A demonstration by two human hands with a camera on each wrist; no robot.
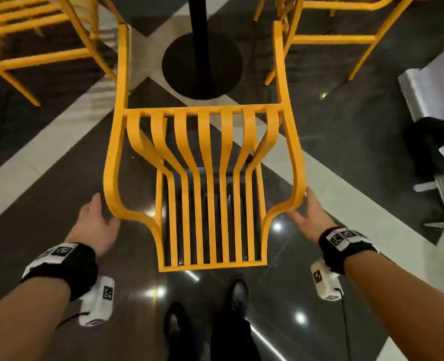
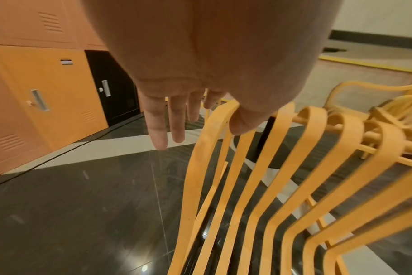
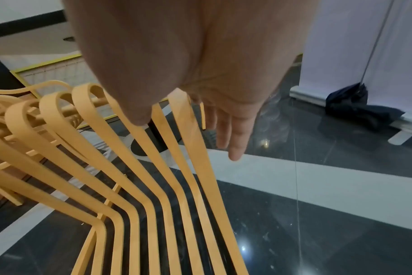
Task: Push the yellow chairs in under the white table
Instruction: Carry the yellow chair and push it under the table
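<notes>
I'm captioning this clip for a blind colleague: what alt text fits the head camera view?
Seen from above, a person's left hand and right hand rest, fingers straight, on the two top corners of a yellow slatted chair that faces a black table pedestal. More yellow chairs stand at either side on a glossy dark floor.

Yellow slatted chair: metal, curved armrests, seat and back of parallel strips bent over at the top; stands on dark glossy floor, seat front facing the black table pedestal. Two more yellow chairs at left and right of pedestal.
</notes>
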